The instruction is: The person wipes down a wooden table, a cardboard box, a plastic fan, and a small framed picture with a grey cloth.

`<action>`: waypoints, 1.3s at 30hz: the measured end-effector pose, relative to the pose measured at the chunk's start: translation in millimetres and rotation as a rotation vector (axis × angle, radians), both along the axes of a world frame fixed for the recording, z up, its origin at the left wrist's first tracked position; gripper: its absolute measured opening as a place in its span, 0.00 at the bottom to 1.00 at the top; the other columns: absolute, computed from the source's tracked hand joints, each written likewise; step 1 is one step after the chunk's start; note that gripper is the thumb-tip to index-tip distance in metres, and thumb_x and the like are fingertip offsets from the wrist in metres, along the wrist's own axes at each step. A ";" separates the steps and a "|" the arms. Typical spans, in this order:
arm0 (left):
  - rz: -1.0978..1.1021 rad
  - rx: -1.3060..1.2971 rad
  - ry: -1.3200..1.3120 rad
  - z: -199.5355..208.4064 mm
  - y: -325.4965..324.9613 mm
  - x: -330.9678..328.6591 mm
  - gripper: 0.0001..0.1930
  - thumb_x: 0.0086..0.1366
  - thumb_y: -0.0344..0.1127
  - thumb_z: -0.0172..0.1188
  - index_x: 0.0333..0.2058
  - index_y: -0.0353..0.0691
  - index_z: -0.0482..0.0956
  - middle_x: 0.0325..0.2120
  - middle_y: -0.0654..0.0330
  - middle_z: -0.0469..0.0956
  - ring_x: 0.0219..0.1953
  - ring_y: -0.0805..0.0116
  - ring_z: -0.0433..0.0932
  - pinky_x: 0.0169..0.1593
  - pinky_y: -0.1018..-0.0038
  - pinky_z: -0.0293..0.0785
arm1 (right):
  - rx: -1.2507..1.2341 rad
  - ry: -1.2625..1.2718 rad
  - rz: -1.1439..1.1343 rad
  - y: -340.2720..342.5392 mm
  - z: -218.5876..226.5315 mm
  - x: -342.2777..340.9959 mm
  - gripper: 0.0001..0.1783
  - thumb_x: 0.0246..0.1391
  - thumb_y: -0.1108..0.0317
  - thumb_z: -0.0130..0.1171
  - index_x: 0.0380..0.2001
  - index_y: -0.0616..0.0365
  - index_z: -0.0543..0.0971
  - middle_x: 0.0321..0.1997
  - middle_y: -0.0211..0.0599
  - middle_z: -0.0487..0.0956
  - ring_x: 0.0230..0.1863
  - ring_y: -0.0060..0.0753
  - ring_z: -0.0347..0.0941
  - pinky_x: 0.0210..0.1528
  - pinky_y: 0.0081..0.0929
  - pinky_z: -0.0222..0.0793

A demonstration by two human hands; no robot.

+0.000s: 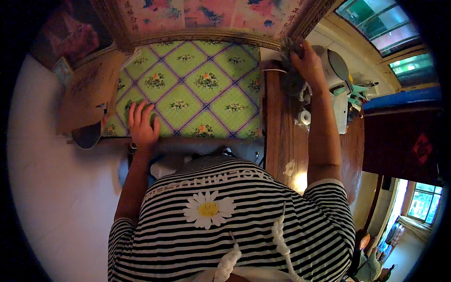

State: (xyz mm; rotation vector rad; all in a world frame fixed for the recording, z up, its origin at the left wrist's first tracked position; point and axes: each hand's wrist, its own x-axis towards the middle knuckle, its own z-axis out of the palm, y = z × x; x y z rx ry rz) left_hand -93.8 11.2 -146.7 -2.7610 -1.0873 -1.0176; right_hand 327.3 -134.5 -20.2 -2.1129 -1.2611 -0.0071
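My left hand lies with its fingers spread on a green tablecloth with a floral diamond pattern, near its front left part. At the far right my right hand is closed on a dark grey, crumpled cloth. The cloth is up against the lower right corner of an ornate picture frame, which stands behind the tablecloth around a pink and blue picture. Part of the cloth hangs below my fingers, and its exact shape is hard to make out.
A brown wooden table adjoins the tablecloth on the right. On it are a white roll and a rounded pale appliance, close to my right forearm. A cardboard box stands at the left. Windows are at the upper right.
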 end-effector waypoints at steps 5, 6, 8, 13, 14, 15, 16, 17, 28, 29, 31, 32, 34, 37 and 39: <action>-0.012 0.001 0.030 1.6 2.7 8.9 0.16 0.49 0.35 0.54 0.38 0.40 0.73 0.46 0.58 0.67 0.54 0.50 0.59 0.55 0.59 0.56 | -0.019 -0.024 0.443 59.4 -60.0 13.8 0.29 0.47 0.59 0.54 0.53 0.56 0.64 0.51 0.47 0.68 0.54 0.43 0.64 0.53 0.28 0.59; -0.014 0.001 0.031 1.6 3.3 8.6 0.16 0.49 0.35 0.54 0.38 0.40 0.73 0.46 0.58 0.67 0.54 0.50 0.59 0.55 0.59 0.56 | -0.104 0.062 0.540 70.1 -93.1 18.0 0.30 0.49 0.57 0.53 0.54 0.55 0.63 0.55 0.46 0.65 0.57 0.44 0.60 0.56 0.31 0.56; -0.035 0.015 0.029 -0.1 3.0 3.9 0.15 0.50 0.35 0.54 0.38 0.40 0.73 0.46 0.58 0.67 0.54 0.51 0.60 0.55 0.59 0.57 | -0.094 -0.198 0.439 71.6 -124.4 -4.6 0.31 0.48 0.51 0.52 0.54 0.54 0.63 0.56 0.46 0.64 0.57 0.47 0.58 0.58 0.35 0.53; -0.045 0.029 0.024 -3.1 2.7 2.3 0.15 0.50 0.34 0.53 0.39 0.41 0.73 0.46 0.58 0.68 0.54 0.51 0.60 0.55 0.59 0.57 | -0.147 -0.417 0.304 63.1 -128.6 -30.4 0.34 0.48 0.46 0.48 0.55 0.51 0.61 0.60 0.40 0.59 0.60 0.48 0.53 0.60 0.43 0.48; -0.041 0.031 0.019 -3.3 3.4 3.4 0.15 0.50 0.34 0.53 0.39 0.42 0.73 0.46 0.59 0.68 0.54 0.51 0.60 0.55 0.59 0.57 | -0.167 -0.409 0.338 56.4 -127.8 -36.9 0.32 0.48 0.48 0.48 0.55 0.51 0.62 0.59 0.39 0.60 0.60 0.47 0.53 0.60 0.41 0.49; -0.050 0.027 0.020 -3.7 2.9 4.1 0.15 0.50 0.34 0.53 0.39 0.42 0.73 0.46 0.59 0.68 0.54 0.51 0.60 0.55 0.59 0.57 | -0.172 -0.406 0.330 46.4 -127.4 -44.1 0.32 0.48 0.48 0.48 0.55 0.51 0.62 0.59 0.39 0.60 0.60 0.47 0.53 0.60 0.41 0.49; -0.050 0.026 0.016 -3.9 2.2 5.0 0.15 0.51 0.34 0.53 0.40 0.42 0.73 0.46 0.59 0.68 0.53 0.52 0.60 0.55 0.59 0.57 | -0.181 -0.418 0.354 35.6 -125.6 -52.6 0.32 0.47 0.50 0.49 0.55 0.51 0.62 0.59 0.38 0.60 0.60 0.47 0.54 0.60 0.41 0.50; -0.043 0.027 0.016 -3.7 0.7 4.0 0.15 0.51 0.34 0.52 0.40 0.43 0.72 0.46 0.59 0.68 0.53 0.52 0.60 0.55 0.59 0.57 | -0.187 -0.427 0.385 25.8 -122.1 -63.8 0.31 0.47 0.52 0.50 0.55 0.51 0.62 0.59 0.38 0.61 0.60 0.46 0.54 0.59 0.41 0.51; -0.053 0.015 0.040 -1.7 2.9 0.0 0.16 0.51 0.35 0.54 0.41 0.44 0.72 0.48 0.59 0.66 0.55 0.53 0.58 0.55 0.59 0.55 | -0.138 -0.167 0.620 -91.9 -97.4 -139.2 0.26 0.36 0.70 0.58 0.45 0.53 0.71 0.53 0.37 0.68 0.54 0.44 0.62 0.56 0.37 0.55; -0.050 -0.001 0.040 -0.6 3.1 -0.9 0.16 0.51 0.35 0.55 0.41 0.44 0.72 0.48 0.59 0.66 0.55 0.53 0.57 0.56 0.59 0.54 | -0.137 -0.173 0.621 -100.1 -95.6 -137.7 0.26 0.36 0.70 0.58 0.45 0.53 0.71 0.53 0.37 0.68 0.54 0.44 0.62 0.56 0.37 0.55; -0.103 -0.030 0.016 2.6 5.3 -5.7 0.18 0.50 0.36 0.56 0.42 0.44 0.71 0.49 0.59 0.65 0.56 0.53 0.56 0.56 0.59 0.53 | -0.220 0.056 0.634 -114.6 -91.2 -130.7 0.28 0.32 0.74 0.58 0.45 0.53 0.70 0.51 0.37 0.70 0.53 0.44 0.63 0.55 0.37 0.56; -0.161 -0.065 -0.003 4.2 6.9 -8.3 0.19 0.49 0.37 0.58 0.43 0.44 0.71 0.49 0.59 0.64 0.57 0.53 0.55 0.57 0.59 0.52 | -0.158 0.212 0.534 -118.0 -83.0 -127.8 0.29 0.32 0.80 0.55 0.45 0.53 0.69 0.49 0.38 0.71 0.52 0.43 0.64 0.54 0.35 0.58; -0.215 -0.144 0.012 11.9 6.2 -19.2 0.24 0.47 0.37 0.60 0.46 0.45 0.69 0.51 0.59 0.62 0.58 0.53 0.53 0.58 0.59 0.51 | -0.033 0.344 0.188 -113.2 -58.4 -113.1 0.26 0.36 0.83 0.52 0.44 0.58 0.70 0.47 0.38 0.72 0.50 0.34 0.66 0.50 0.28 0.62; -0.268 -0.262 0.148 24.1 2.2 -43.2 0.33 0.42 0.37 0.65 0.51 0.47 0.65 0.54 0.59 0.58 0.59 0.53 0.50 0.60 0.58 0.48 | 0.158 0.194 0.039 -82.7 -11.8 -83.9 0.26 0.43 0.78 0.50 0.50 0.56 0.66 0.49 0.44 0.71 0.51 0.35 0.66 0.52 0.28 0.61; -0.276 -0.301 0.261 28.7 3.7 -56.2 0.38 0.39 0.37 0.67 0.53 0.47 0.62 0.56 0.60 0.56 0.60 0.54 0.48 0.60 0.58 0.47 | 0.246 0.167 0.014 -58.1 -10.6 -67.2 0.25 0.45 0.76 0.51 0.51 0.56 0.65 0.49 0.45 0.71 0.51 0.36 0.67 0.52 0.28 0.61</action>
